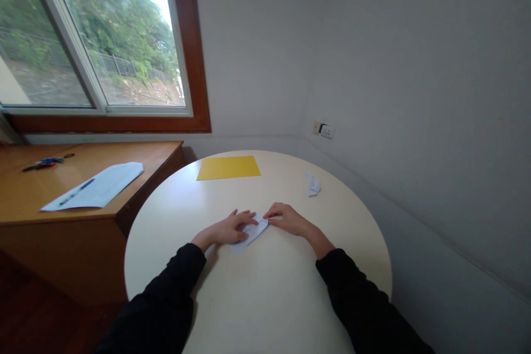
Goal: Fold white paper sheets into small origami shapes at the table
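A small folded piece of white paper (254, 233) lies on the round cream table (257, 298), slanting up to the right. My left hand (232, 228) rests flat across its left part, fingers spread, and covers some of it. At the paper's upper right corner, my right hand (288, 219) pinches the edge between thumb and fingertips. Faint crease lines show on the part between both hands.
A yellow sheet (228, 168) lies at the table's far side. Crumpled or folded white paper (313, 184) sits at the back right. On the wooden desk (161, 163) to the left are white sheets (112, 185), a pen (77, 192) and scissors (47, 162).
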`<action>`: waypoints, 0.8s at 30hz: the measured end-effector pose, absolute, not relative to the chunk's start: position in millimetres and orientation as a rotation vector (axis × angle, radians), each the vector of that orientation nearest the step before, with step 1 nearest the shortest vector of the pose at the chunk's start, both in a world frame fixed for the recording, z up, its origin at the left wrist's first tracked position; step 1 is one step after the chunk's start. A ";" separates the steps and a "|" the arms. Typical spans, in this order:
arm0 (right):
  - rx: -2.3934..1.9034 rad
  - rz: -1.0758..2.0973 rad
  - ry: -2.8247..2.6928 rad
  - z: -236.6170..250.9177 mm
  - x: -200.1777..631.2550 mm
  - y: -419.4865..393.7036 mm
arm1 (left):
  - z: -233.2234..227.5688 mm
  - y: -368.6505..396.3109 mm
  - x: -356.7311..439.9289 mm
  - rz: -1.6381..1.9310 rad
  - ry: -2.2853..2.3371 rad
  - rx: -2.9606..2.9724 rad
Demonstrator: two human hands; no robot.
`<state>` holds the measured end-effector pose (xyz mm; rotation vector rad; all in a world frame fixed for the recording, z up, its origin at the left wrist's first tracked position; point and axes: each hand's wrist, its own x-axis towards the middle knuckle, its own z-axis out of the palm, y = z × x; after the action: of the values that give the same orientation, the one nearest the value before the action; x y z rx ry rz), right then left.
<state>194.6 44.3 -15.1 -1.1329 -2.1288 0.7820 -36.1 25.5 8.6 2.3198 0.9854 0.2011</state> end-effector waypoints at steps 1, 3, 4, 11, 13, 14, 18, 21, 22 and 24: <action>-1.131 0.757 -2.135 -15.1 193.6 44.3 | 8.5 25.3 -36.0 0.210 0.981 2.319; -1.114 0.680 -2.152 -14.8 191.4 44.2 | 8.2 24.9 -36.2 0.245 0.982 2.313; -1.097 0.637 -2.161 -14.7 190.3 44.2 | 8.1 24.7 -36.4 0.274 0.992 2.303; -1.103 0.528 -2.095 -15.4 190.7 48.2 | 9.6 29.6 -41.8 0.848 1.207 2.110; -1.141 0.526 -2.052 -16.0 192.5 50.0 | 8.4 34.0 -44.1 0.971 1.239 2.069; -1.158 0.522 -2.034 -16.3 193.2 50.8 | 7.6 36.2 -45.2 1.006 1.233 2.048; -1.206 0.492 -1.984 -17.5 194.8 53.2 | 4.6 41.8 -49.6 1.094 1.150 2.006; -1.238 0.469 -1.959 -17.8 194.8 54.3 | 1.7 43.5 -52.5 1.127 1.099 2.048; -1.244 0.464 -1.955 -17.8 194.6 54.5 | 0.3 44.0 -53.1 1.131 1.101 2.059; -1.244 0.455 -1.957 -17.6 194.3 54.7 | -3.1 45.1 -53.7 1.132 1.124 2.060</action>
<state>194.3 54.7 -17.6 -1.2437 -1.9567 0.4551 -53.7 45.1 -3.1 2.0603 1.1237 1.1322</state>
